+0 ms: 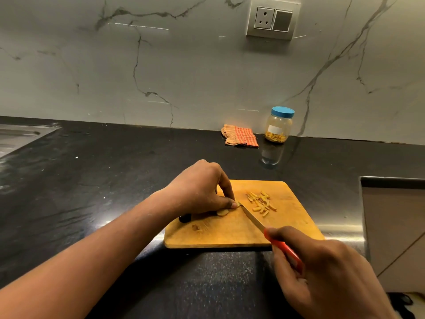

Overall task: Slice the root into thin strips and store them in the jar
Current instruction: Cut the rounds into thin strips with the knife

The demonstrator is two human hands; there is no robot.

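A wooden cutting board lies on the black counter. My left hand presses a pale root piece down on the board with its fingertips. My right hand grips the red handle of a knife, and the blade tip rests against the root beside my left fingertips. A small pile of yellow root strips lies on the board to the right of the blade. A clear jar with a blue lid stands shut by the wall, with some strips at its bottom.
An orange checked cloth lies left of the jar against the marble wall. A steel sink sits at the far left. The counter ends at the right, where a cabinet front drops away. A wall socket is above.
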